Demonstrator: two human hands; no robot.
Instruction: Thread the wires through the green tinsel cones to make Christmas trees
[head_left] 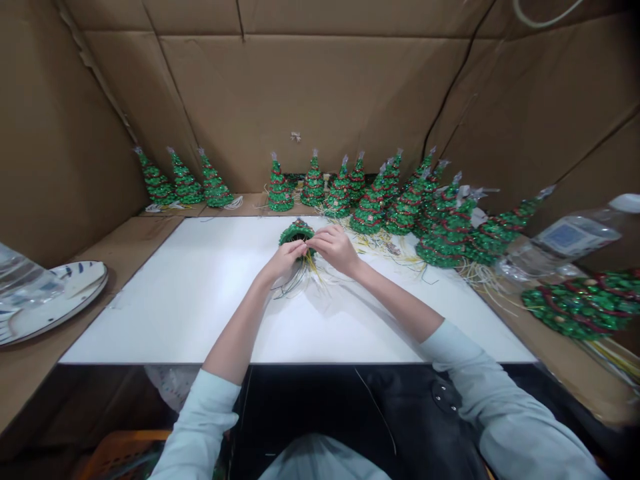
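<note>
Nearest: pale blue sleeves on both forearms, a dark apron below the board's front edge, orange crate at lower left. Mid-frame, L hand & R hand work close together w/ a narrow grip, fingertips meeting at the small tinsel tree, which sits just above them, tilted, dark hollow base showing. L hand looks closed on the tree; R hand's fingers reach across to it, but exactly what they pinch is hidden, can't tell. Yellow & dark wire strands fan down from the tree onto the white board. For fiddly work like this, prob best to keep fingertips tight to the base, tree steady in one hand, strands fanned clear of the fingers so they don't snag. More loose strands lie on the board's far edge, upper right of the hands. Right edge: big tree on its side, plastic bottle above it. Left edge: patterned plate w/ clear plastic over it. Farther: row of tinsel trees standing along the back, crowding thicker toward upper right, cardboard walls behind them all.
</note>
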